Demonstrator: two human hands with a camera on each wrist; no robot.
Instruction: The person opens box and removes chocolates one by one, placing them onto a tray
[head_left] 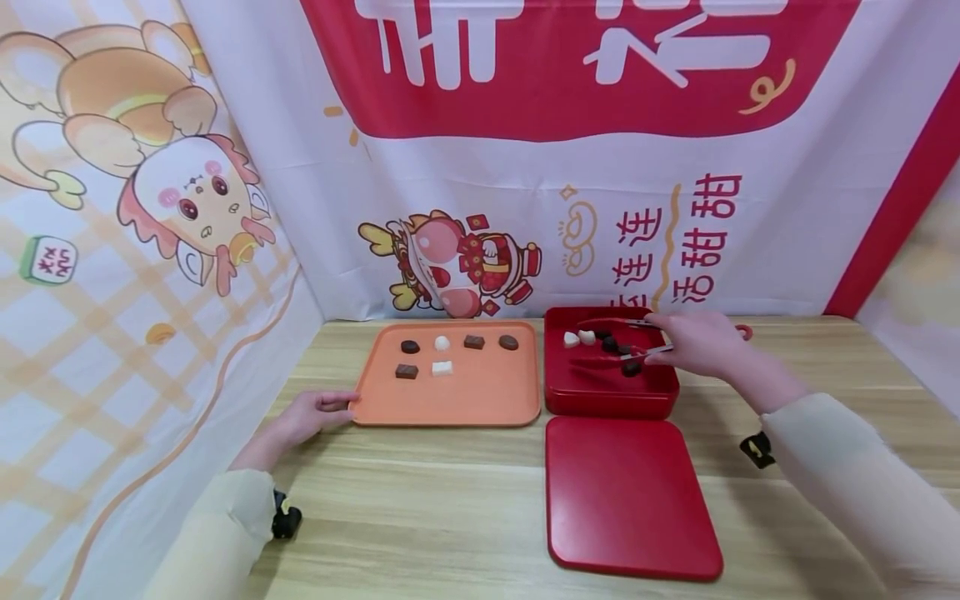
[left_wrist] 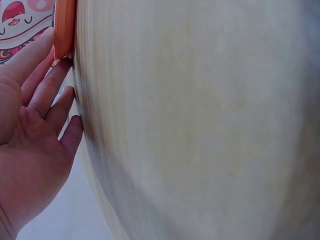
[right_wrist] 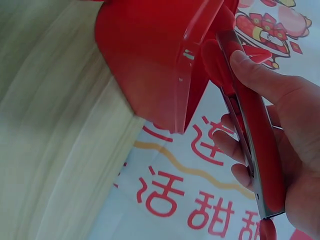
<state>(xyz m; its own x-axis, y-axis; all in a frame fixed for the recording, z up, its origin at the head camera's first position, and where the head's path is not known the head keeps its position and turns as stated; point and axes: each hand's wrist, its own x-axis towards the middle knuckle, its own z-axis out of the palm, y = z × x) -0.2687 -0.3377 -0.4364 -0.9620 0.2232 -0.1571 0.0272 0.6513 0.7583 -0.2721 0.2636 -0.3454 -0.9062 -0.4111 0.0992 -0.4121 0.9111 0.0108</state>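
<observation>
In the head view, the left hand [head_left: 318, 414], left of centre, rests extended fingers against the left edge of an orange tray [head_left: 457, 404], gripping nothing. Six chocolates [head_left: 407, 372] lie on it in two rows, four above two. Right of centre, the right hand [head_left: 701, 342] grips red tongs [head_left: 596, 363], their arms spread apart over dark and white pieces [head_left: 609, 342] in a red box [head_left: 611, 405]. A red lid [head_left: 630, 500] lies just below it.

In the left wrist view, loosely straight fingers meet the tray's edge, upper left.

In the right wrist view, the thumb and fingers wrap the tongs at right, near the box, top centre.
</observation>
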